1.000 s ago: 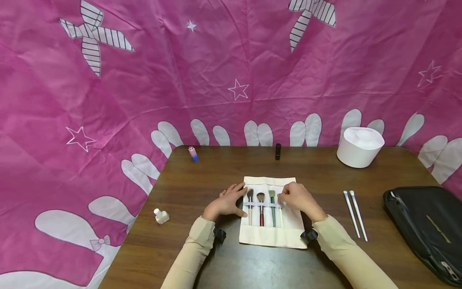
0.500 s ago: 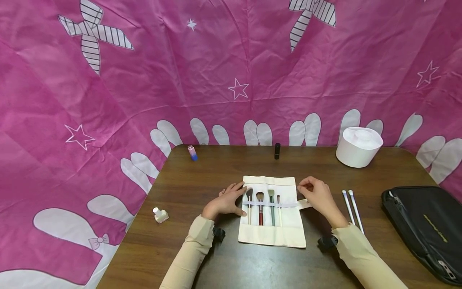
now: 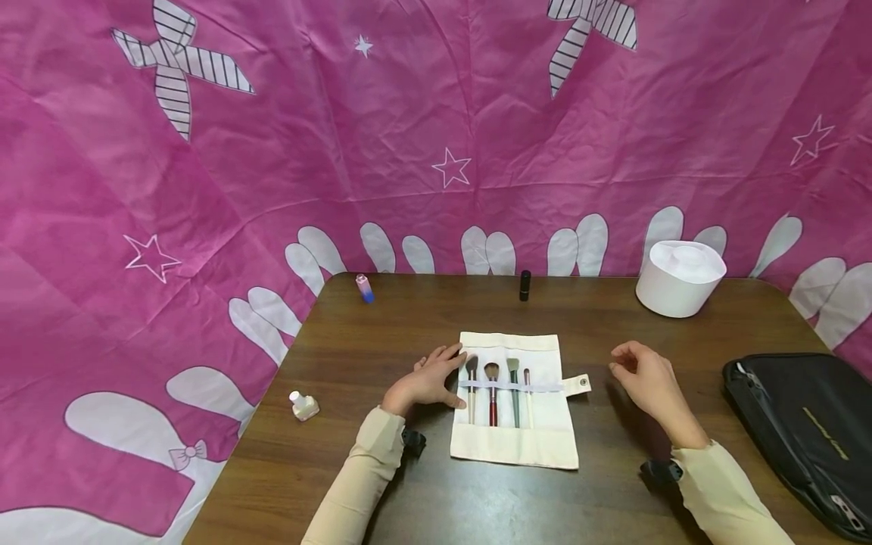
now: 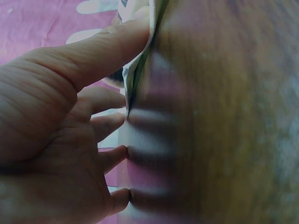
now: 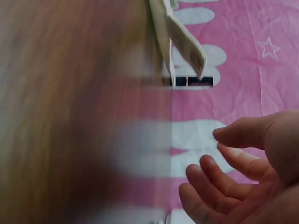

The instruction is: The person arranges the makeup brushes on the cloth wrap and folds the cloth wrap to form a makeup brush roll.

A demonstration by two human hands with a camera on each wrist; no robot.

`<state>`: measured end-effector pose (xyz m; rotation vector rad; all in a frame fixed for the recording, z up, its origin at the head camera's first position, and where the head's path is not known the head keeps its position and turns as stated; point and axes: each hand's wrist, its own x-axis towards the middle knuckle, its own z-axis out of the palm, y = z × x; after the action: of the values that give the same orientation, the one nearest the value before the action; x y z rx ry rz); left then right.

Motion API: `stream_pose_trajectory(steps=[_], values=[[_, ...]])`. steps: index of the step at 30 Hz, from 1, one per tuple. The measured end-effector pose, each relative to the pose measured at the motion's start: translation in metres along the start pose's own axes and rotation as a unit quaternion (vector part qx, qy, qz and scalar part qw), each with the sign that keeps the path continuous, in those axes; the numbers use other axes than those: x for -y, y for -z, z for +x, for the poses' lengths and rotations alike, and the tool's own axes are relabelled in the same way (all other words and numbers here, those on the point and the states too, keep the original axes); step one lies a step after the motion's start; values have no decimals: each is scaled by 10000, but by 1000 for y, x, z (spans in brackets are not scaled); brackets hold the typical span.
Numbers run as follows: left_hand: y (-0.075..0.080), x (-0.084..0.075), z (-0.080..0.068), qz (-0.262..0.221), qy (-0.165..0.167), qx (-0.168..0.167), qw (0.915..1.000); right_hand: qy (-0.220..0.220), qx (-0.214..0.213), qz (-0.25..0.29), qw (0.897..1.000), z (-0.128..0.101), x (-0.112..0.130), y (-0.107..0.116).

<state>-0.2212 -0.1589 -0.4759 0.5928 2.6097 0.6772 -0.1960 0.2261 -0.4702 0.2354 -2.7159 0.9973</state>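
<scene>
A cream cloth brush roll lies unrolled at the middle of the brown table. Several makeup brushes sit under its white band. Its snap tab sticks out to the right. My left hand rests flat on the table, fingers straight, with the thumb touching the roll's left edge. My right hand hovers to the right of the tab, fingers loosely curled, holding nothing. In the right wrist view the right hand's fingers hang apart from the roll's edge.
A white round container stands at the back right. A black zip bag lies at the right edge. A black tube and a pink-blue bottle stand at the back. A small white bottle sits front left.
My right hand let go of the band and tab over the brushes and moved right, away from the roll. The tab now lies out to the right. The left hand stayed put.
</scene>
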Motion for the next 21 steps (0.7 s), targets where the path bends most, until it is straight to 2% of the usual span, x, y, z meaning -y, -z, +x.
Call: stream_pose_trajectory(steps=[6, 14, 21], values=[[0, 1, 2, 43, -12, 8, 10000, -230, 403, -392, 9982, -5, -14, 18], [0, 1, 0, 27, 52, 29, 10000, -796, 422, -1248, 9881, -11, -24, 33], [-1, 1, 0, 11, 22, 22, 10000, -1183, 983, -1432, 9777, -11, -29, 36]])
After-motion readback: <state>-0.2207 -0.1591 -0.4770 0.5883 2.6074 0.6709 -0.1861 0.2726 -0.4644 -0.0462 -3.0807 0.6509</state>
